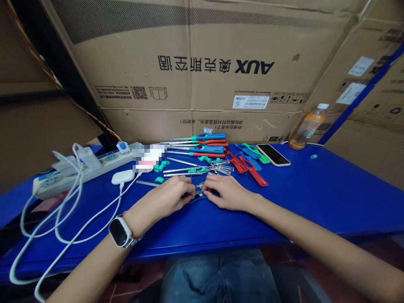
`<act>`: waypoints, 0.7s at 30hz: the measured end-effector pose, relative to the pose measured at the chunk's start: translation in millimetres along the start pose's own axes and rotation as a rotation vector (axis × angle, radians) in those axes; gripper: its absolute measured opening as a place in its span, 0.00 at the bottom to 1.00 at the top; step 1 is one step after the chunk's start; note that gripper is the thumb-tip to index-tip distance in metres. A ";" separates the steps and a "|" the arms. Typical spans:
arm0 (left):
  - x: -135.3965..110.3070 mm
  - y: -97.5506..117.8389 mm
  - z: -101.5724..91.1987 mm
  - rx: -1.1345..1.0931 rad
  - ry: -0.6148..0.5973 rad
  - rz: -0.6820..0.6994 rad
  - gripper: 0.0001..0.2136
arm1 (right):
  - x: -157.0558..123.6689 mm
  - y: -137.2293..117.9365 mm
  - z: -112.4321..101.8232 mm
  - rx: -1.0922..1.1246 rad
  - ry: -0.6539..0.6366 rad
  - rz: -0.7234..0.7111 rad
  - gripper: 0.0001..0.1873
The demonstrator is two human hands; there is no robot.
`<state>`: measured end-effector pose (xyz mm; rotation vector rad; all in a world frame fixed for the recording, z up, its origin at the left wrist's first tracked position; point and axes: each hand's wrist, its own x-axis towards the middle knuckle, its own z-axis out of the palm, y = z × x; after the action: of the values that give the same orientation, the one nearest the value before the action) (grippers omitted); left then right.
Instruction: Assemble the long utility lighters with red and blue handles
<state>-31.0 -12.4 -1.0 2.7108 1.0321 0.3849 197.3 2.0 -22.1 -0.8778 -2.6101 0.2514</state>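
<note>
At the front of the blue table, a blue lighter casing half (198, 198) lies between my hands, with small whitish and metal parts (200, 194) at it. My left hand (176, 192), with a watch on its wrist, pinches at the casing's left side. From the right, my right hand (229, 192) has thumb and fingers closed on the same piece; fingers hide most of it. Just beyond lie metal lighter tubes (179, 171), clear fuel tanks with wires (223, 168) and green caps (160, 179). Assembled blue and red long-neck lighters (208, 149) are stacked behind them.
Loose red casings (255, 171), blue and green casings (252, 152) and a phone (274, 155) lie at right. A drink bottle (307, 128) stands by the cardboard wall (202, 88). White cables (91, 223), a power strip (75, 168) and a white case (123, 176) occupy the left.
</note>
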 end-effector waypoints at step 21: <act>0.4 0.2 0.1 -0.028 -0.017 -0.030 0.07 | -1.4 -3.0 1.2 -0.029 0.000 0.011 0.08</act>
<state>-30.5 -12.3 -0.9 2.6661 1.0542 0.3678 196.2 -1.2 -22.8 -0.9028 -2.6155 0.2168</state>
